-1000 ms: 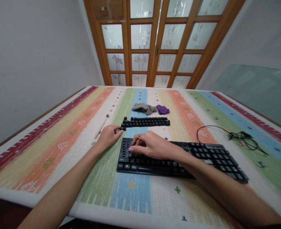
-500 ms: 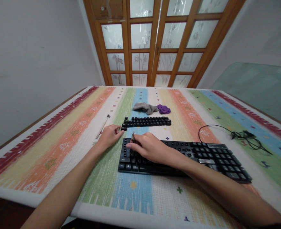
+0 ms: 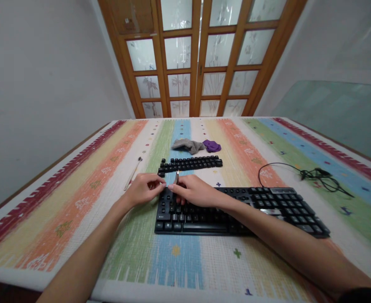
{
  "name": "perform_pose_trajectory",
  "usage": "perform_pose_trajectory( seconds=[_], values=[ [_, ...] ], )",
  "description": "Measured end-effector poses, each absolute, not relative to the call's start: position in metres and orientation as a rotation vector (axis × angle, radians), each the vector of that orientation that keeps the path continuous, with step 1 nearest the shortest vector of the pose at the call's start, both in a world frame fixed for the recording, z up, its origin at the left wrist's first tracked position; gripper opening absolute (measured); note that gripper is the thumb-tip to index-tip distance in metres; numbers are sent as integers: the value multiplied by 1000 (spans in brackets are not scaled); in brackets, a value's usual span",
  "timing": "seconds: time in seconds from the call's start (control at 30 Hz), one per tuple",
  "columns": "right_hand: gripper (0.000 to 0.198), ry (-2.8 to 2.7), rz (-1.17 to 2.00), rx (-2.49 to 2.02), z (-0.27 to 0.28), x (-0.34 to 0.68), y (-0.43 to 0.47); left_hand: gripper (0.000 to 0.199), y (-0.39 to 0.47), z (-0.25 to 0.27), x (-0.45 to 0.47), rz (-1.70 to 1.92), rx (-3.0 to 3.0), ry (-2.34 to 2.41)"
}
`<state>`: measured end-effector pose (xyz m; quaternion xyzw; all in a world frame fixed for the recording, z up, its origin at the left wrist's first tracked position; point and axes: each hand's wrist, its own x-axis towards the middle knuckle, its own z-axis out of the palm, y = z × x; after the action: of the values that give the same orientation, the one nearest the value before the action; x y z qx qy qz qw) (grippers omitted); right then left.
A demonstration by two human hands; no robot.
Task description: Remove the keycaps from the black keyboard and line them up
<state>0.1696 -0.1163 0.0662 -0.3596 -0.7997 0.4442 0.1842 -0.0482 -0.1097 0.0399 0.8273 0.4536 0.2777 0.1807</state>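
Note:
A black keyboard (image 3: 204, 227) lies across the near middle of the table, with keycaps off in its upper rows. My right hand (image 3: 195, 191) is closed over its left part, gripping a slim metal tool (image 3: 177, 176) whose tip sticks up past the thumb; the kind of tool is unclear. At the keyboard's upper left corner, my left hand (image 3: 144, 188) pinches thumb against fingers. Whatever might be between those fingertips is too small to make out. Behind both hands, loose black keycaps (image 3: 192, 164) lie in rows on the cloth.
A toothbrush (image 3: 133, 174) lies left of the keycaps. Beyond them are a grey cloth (image 3: 188, 146) and a purple cloth (image 3: 211, 146). The keyboard's cable (image 3: 322, 179) is bunched at the right. A striped tablecloth (image 3: 122, 252) covers the table.
My left hand has moved from beside the loose keycaps back to the keyboard's upper left corner. The tool in my right hand has tilted slightly. The camera view has shifted a little.

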Motion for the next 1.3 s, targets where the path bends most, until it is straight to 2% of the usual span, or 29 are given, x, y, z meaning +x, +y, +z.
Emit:
perform_pose_trajectory(
  seconds=[0.1,0.33,0.8,1.13,1.3],
  values=[
    [28,-2187,1355,-964,70,175,-113,21,-117,45,-44,649,2256,1143],
    [27,-2209,1196,-936,88,186,-113,25,-127,54,-36,548,2112,1010],
    [22,-2506,1107,-762,111,193,-121,29,-124,52,-34,436,1970,968],
    [23,-2563,1110,-719,110,201,-115,24,-122,47,-36,469,1998,912],
    [22,-2528,985,-777,113,200,-118,20,-123,46,-35,538,2067,934]
  ],
)
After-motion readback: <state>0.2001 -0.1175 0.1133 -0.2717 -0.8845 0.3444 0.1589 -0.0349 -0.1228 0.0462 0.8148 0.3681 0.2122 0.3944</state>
